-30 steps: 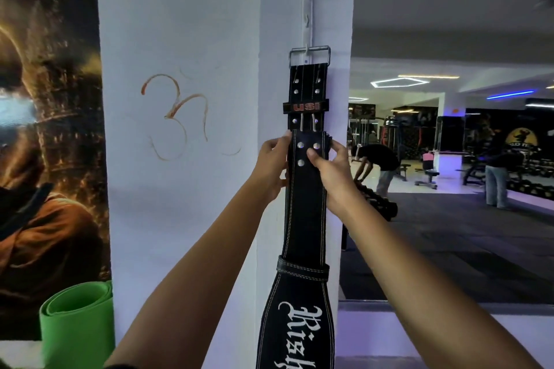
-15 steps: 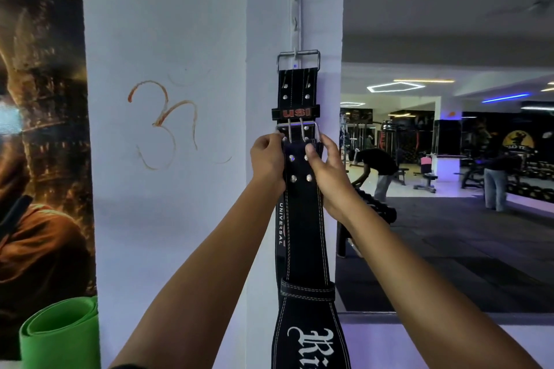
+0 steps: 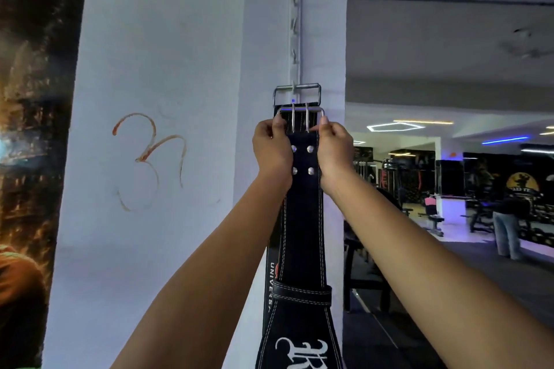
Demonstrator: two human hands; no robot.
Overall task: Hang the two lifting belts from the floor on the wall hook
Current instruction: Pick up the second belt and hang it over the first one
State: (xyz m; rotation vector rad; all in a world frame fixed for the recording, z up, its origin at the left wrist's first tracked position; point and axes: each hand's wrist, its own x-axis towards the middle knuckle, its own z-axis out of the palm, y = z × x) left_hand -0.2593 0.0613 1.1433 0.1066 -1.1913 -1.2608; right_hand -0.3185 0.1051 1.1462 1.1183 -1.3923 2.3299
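- We hold the second belt (image 3: 302, 219) up against the white pillar (image 3: 168, 69) — left hand (image 3: 271, 148) and right hand (image 3: 335, 148) each clenched on one side of its top end, fingertips pinching the corners of its buckle (image 3: 300, 112).
- That buckle sits just below the first belt's buckle (image 3: 296, 93), which is already caught on the lowest prong of the hook strip (image 3: 295, 39).
- The prong lies straight up from our hands and slightly toward the wall — the lift we judge is needed is short and nearly vertical.
- Both hands are level, neither clearly nearer the prong; it sits about midway between them.
- The belt's long axis runs vertical: buckle end points up, wide lettered back points down and leaves the frame.
- The buckle's frame lies horizontal, across the strip, with its two pins pointing down over the leather.
- The first belt hangs behind ours, mostly hidden; only its buckle and a lettered edge at lower left show.
- Whether the prong has room for a second buckle we cannot tell.
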